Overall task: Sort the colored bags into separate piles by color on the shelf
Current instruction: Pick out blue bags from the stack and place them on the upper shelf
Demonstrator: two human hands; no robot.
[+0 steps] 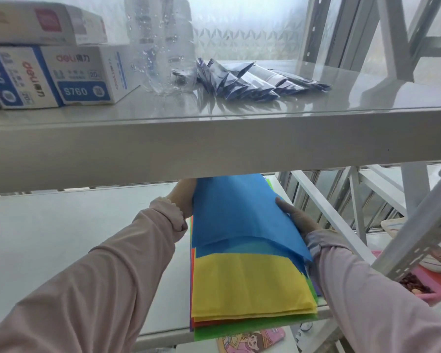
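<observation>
So the big white shelf (74,250) on the lower level is basically bare apart from one mixed stack (252,289) of colored bags sitting at its right end, near the front edge, so I'd say the sorting has barely started: no separate color piles anywhere that I can see. The stack has a blue bag (239,212) on top, a yellow bag (247,284) showing right under it, then slivers of red or orange, green and maybe purple peeking out at the edges. Blue one looks lifted off the pile, bowed up in the middle. Left hand (183,197) is on its left edge, mostly hidden under the upper shelf (214,143), so can't tell how the fingers sit. Right hand (298,217) is pinching the right edge, thumb on top. Hands are apart, one per side. Pretty much everything is left: blue needs a spot, then every layer below.
</observation>
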